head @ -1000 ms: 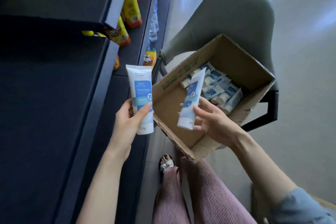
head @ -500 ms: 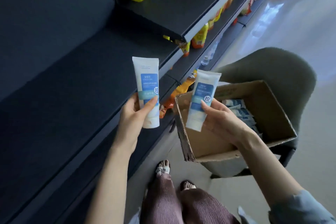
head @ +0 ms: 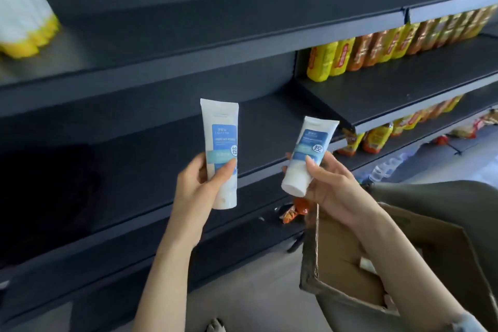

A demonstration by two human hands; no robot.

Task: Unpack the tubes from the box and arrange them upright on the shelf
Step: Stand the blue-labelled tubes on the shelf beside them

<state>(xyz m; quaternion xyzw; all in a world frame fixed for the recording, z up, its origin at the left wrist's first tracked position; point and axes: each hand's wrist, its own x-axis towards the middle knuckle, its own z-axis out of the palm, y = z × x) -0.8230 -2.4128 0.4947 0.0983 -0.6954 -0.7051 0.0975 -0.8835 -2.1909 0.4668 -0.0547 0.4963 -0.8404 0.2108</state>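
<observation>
My left hand [head: 200, 183] grips a white tube with a blue label [head: 221, 140], held upright with its cap down, in front of a dark shelf [head: 151, 148]. A second, matching tube [head: 310, 148] is held by my right hand [head: 331, 188]; it tilts to the right, cap toward me. Both tubes hover in the air in front of the shelf's front edge, apart from each other. The open cardboard box [head: 398, 226] sits at the lower right, under my right forearm; its contents are mostly hidden.
Dark shelves run across the view at several heights. Yellow and orange bottles [head: 377, 51] line the right shelf section, more lower down [head: 377, 137]. White and yellow packs [head: 24, 16] stand top left. A grey chair back [head: 436, 194] is behind the box. An orange wrapper [head: 293, 210] lies low.
My view has swung up from the box to the shelves. Both hands have lifted their tubes higher, in front of the dark shelf; the right tube is now clear of the box.
</observation>
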